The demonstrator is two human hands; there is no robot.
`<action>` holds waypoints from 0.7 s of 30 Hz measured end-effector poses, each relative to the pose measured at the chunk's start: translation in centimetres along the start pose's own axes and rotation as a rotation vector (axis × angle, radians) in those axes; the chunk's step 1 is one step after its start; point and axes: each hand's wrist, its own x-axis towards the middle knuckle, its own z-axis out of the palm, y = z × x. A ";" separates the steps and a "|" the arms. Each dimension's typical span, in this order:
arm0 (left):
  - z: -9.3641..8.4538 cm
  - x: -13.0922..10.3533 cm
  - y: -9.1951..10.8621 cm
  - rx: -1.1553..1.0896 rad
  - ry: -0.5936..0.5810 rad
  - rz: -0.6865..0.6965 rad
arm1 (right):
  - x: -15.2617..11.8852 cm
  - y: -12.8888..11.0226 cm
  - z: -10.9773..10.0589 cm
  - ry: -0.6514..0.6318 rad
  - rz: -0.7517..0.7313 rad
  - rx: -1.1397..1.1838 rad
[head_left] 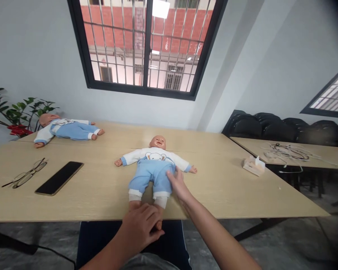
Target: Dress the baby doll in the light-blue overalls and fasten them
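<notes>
A baby doll lies face up on the table in front of me, its feet toward me. It wears a white top with a bear print and light blue trousers, with white cuffs above bare ankles. My left hand is wrapped over the doll's feet at the table's front edge; a few toes show by my thumb. At the doll's hip, my right hand has its thumb on the blue cloth and its fingers along the outer side, partly hidden.
A second doll in similar clothes lies at the back left beside a potted plant. Glasses and a black phone lie left. A tissue pack sits right; tangled cables lie on another table.
</notes>
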 end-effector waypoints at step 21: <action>-3.1 12.8 -22.2 -0.582 -0.101 -0.477 | 9.9 -12.6 3.4 -0.478 -0.672 -0.852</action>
